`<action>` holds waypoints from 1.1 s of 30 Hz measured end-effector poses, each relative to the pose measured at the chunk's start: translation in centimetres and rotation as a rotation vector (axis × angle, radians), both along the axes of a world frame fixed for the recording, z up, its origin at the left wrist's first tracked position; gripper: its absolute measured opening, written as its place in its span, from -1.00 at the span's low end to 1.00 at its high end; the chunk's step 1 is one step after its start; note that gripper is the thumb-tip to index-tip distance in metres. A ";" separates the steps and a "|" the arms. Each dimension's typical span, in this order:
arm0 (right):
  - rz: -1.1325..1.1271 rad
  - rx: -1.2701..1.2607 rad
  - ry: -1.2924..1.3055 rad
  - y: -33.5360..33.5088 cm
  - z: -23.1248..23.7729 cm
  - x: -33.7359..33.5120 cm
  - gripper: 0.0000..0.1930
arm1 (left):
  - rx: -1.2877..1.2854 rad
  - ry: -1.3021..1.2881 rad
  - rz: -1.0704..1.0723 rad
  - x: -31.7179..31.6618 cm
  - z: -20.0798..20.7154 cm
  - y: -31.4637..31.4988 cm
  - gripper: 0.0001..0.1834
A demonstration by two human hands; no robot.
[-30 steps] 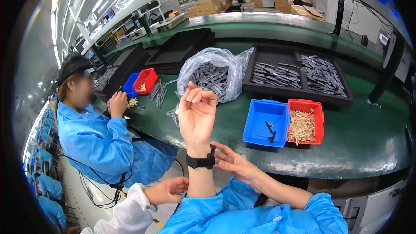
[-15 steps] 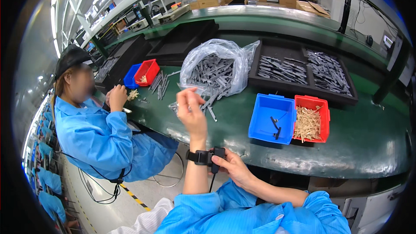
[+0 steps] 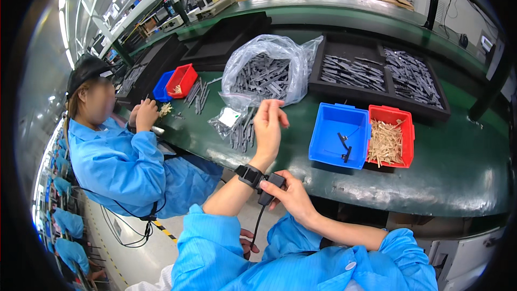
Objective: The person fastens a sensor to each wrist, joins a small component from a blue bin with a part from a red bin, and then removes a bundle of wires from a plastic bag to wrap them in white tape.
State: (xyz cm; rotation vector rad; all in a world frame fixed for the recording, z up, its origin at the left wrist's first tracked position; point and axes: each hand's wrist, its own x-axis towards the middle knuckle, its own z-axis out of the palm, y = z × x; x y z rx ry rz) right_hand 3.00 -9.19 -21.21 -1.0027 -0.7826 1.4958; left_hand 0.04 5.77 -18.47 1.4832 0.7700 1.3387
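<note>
My left hand is raised over the green bench edge, fingers loosely bent, holding nothing. A black wrist strap circles its wrist. My right hand pinches a small black clip box with a dangling cord at that strap. Just beyond the left hand lies a small clear bag of grey metal strips. A blue bin with a few black parts sits to the right, next to a red bin of tan pieces.
A large clear bag of grey strips stands mid-bench. Black trays of grey parts lie behind the bins. A seated person in a blue coat and black cap works at my left, with small blue and red bins nearby.
My left hand has lowered and tilted forward over the bench. My right hand has come up to the wrist strap and taken hold of the black clip box.
</note>
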 end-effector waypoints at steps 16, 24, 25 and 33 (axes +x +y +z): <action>0.040 -0.049 0.100 -1.6 1.0 -0.4 -0.54 | 0.615 0.399 -0.220 0.2 0.4 -1.9 -0.85; 0.175 0.169 0.156 -2.3 -0.6 1.7 -0.44 | -0.349 -0.371 -0.325 1.1 2.3 -1.6 -0.75; 0.172 0.233 0.231 -2.5 -1.0 1.7 -0.40 | -0.464 -0.473 -0.336 1.0 2.1 -1.3 -0.75; 0.184 0.121 0.175 -2.4 -0.3 2.0 -0.40 | -0.376 -0.368 -0.331 1.7 1.2 -1.2 -0.75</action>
